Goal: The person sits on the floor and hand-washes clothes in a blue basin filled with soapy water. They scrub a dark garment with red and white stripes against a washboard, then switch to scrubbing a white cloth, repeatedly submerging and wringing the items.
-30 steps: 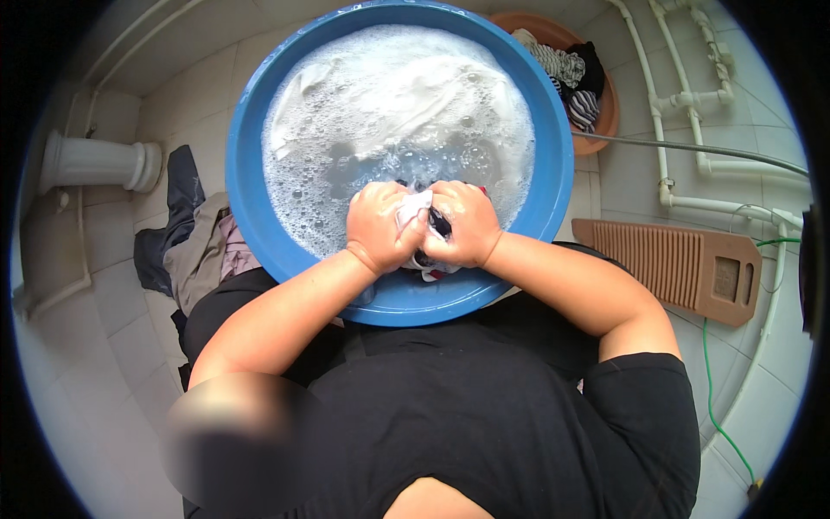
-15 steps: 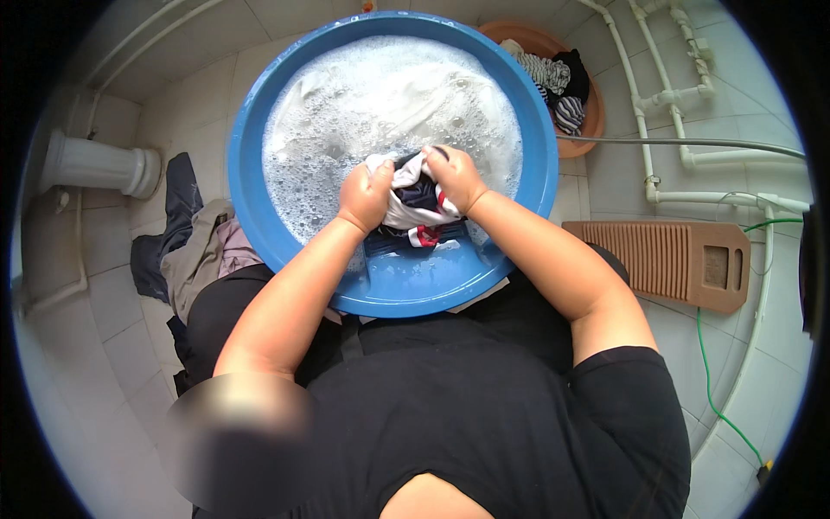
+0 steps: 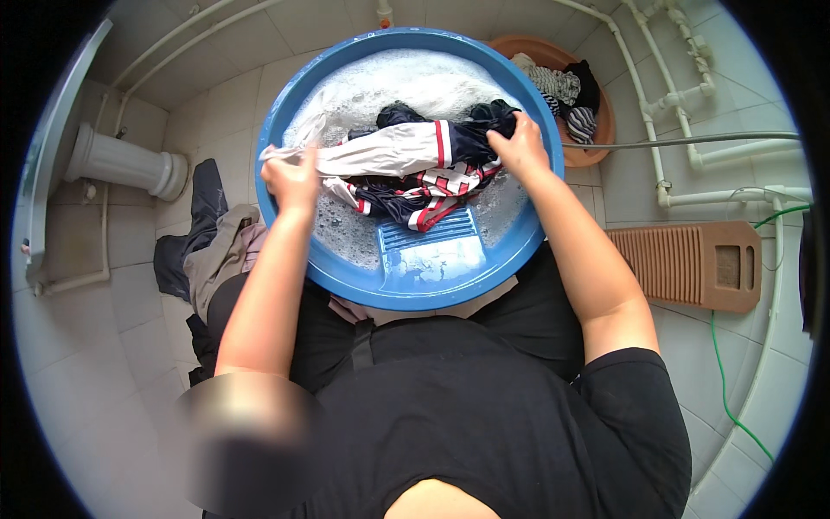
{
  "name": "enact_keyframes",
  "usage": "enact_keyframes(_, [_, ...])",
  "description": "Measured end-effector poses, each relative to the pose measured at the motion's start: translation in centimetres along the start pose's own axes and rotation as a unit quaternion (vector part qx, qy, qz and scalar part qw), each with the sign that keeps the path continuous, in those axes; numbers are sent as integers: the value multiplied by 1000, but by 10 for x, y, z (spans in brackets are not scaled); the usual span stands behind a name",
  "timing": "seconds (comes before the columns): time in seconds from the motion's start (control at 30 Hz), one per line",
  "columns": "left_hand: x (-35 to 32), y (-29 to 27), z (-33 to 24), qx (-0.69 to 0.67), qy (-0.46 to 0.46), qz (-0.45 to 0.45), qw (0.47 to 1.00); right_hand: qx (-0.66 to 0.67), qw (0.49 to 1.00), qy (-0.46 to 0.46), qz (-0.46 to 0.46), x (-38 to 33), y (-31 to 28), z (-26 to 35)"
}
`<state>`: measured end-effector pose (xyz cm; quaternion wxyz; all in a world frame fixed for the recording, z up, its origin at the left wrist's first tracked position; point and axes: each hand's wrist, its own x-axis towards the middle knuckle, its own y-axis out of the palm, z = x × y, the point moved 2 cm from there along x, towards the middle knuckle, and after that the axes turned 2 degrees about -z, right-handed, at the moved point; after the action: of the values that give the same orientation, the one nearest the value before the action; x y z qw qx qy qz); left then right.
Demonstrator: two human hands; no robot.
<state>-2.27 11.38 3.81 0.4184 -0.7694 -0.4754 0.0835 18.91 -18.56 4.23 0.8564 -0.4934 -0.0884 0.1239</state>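
Note:
A wet garment [image 3: 393, 149] in white, navy and red is stretched across the blue basin [image 3: 406, 299]. My left hand [image 3: 292, 180], slightly blurred, grips its white end near the basin's left rim. On the right, my right hand [image 3: 521, 149] holds the navy part, thumb over the cloth. The garment's lower folds hang over the ribbed washboard part [image 3: 430, 233] moulded into the basin's near side. Behind it, soapy water with white foam [image 3: 406, 73] fills the basin, and pale cloth lies in the suds.
An orange basin [image 3: 598, 154] with striped and dark clothes stands behind on the right. A brown washboard [image 3: 687, 264] lies at the right by white pipes [image 3: 661, 143]. Dark and beige clothes [image 3: 212, 259] lie on the left floor near a white pedestal [image 3: 130, 164]. A grey hose [image 3: 683, 143] runs rightward.
My hands were close together, bunching the garment over the washboard part. Now they are wide apart, the left toward the left rim and the right toward the right rim, with the garment spread between them.

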Motion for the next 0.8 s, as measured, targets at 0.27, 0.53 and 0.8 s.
enact_keyframes(0.27, [-49, 59, -55, 247, 187, 333, 891, -155, 932, -287, 157, -27, 43, 34])
enact_keyframes(0.53, [-21, 81, -22, 76, -31, 540, 838, -139, 915, -83, 369, 9, 75, 24])
enact_keyframes(0.8, [-15, 108, -10, 231, 158, 443, 852, -52, 923, -56, 377, 27, 108, 6])
